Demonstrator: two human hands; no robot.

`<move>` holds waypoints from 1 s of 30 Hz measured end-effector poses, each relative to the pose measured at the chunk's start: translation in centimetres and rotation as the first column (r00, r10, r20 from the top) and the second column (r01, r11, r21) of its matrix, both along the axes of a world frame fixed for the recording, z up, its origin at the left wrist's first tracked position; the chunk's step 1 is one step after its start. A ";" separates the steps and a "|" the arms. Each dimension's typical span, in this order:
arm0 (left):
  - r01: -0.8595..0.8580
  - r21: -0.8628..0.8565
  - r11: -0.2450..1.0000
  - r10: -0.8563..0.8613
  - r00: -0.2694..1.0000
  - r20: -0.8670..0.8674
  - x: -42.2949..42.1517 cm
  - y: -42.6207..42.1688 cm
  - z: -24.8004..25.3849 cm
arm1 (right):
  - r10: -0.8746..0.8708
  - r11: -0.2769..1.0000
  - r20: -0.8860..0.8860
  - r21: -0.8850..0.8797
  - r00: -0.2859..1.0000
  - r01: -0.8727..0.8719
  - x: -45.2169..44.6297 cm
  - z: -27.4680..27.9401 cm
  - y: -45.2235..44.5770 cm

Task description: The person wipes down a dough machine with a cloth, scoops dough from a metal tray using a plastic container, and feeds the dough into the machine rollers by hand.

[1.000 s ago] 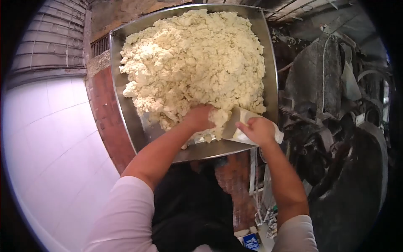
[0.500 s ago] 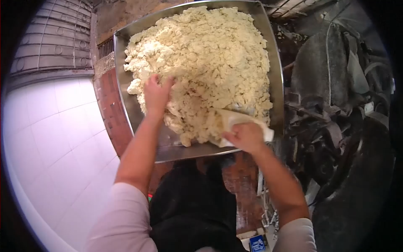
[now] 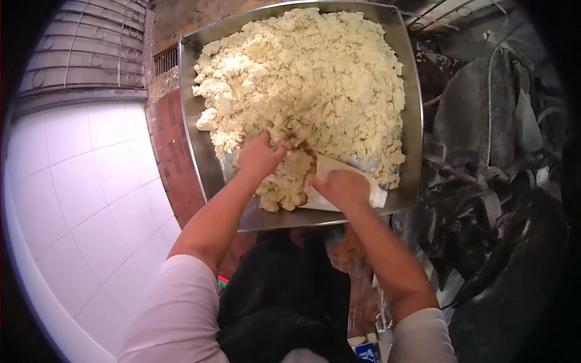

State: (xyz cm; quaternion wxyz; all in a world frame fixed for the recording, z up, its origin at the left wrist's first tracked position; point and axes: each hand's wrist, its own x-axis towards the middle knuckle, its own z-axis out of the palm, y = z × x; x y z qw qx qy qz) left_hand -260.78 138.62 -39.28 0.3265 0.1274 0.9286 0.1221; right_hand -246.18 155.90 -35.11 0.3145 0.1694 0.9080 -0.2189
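A large heap of pale yellow, crumbly dough (image 3: pixel 315 78) lies in a square metal tray (image 3: pixel 413 121). At the heap's near edge, my left hand (image 3: pixel 260 158) presses into the dough with thumb and fingers apart; some fingertips are hidden in it. To its right, my right hand (image 3: pixel 346 190) grips a flat whitish scraper (image 3: pixel 327 166), its thumb along the top. The scraper's left edge touches a clump of dough between my two hands. The tray's metal bottom shows in patches near the scraper.
White tiles (image 3: pixel 91 199) cover the left side, below a metal grille (image 3: pixel 91 54). Reddish brick floor (image 3: pixel 175 151) runs beside the tray. Dark, dusty machinery (image 3: pixel 472 115) stands close on the right. A blue box (image 3: pixel 365 353) is at the bottom.
My left hand went from the near dough up to the heap's left side, then back down toward the scraper. My right hand moved the scraper leftward against the dough.
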 end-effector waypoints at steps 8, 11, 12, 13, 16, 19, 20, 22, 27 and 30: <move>-0.239 0.068 0.969 0.204 0.921 0.332 7.7 0.9 -3.9 | -0.048 0.998 -0.155 -0.056 0.987 0.039 2.5 -1.8 2.1; -0.151 0.153 0.977 0.107 0.959 0.263 8.1 -0.1 -10.5 | -0.076 0.996 -0.136 -0.065 0.988 0.067 2.4 -2.1 2.7; -0.184 0.182 0.966 0.131 0.955 0.267 7.7 0.1 -10.2 | -0.093 0.994 -0.117 -0.075 0.989 0.085 2.4 -2.1 2.7; -0.216 0.212 0.953 0.155 0.950 0.272 7.3 0.3 -9.8 | -0.107 0.992 -0.098 -0.083 0.990 0.099 2.4 -2.0 2.9; -0.388 0.308 0.869 0.312 0.911 0.268 7.1 0.0 -5.5 | -0.115 0.986 -0.050 -0.128 0.992 0.108 2.6 -2.1 3.4; -0.281 0.437 0.855 0.252 0.960 0.123 10.0 -2.8 -2.0 | -0.114 0.980 -0.013 -0.169 0.993 0.110 2.1 -2.4 2.9; -0.292 0.458 0.840 0.268 0.956 0.118 11.8 -3.3 -3.5 | -0.118 0.977 0.003 -0.177 0.993 0.117 2.1 -2.3 2.6; -0.218 0.465 0.858 0.206 0.976 0.078 11.8 -2.0 -2.7 | -0.134 0.977 -0.010 -0.170 0.991 0.131 2.3 -2.5 2.4; -0.021 0.441 0.897 -0.067 0.981 0.183 10.4 -0.6 -1.1 | -0.135 0.977 0.021 -0.164 0.991 0.137 1.8 -3.1 3.0; -0.049 0.294 0.954 -0.045 0.951 0.305 7.8 1.6 -1.8 | -0.134 0.978 0.048 -0.153 0.990 0.140 1.7 -2.4 2.6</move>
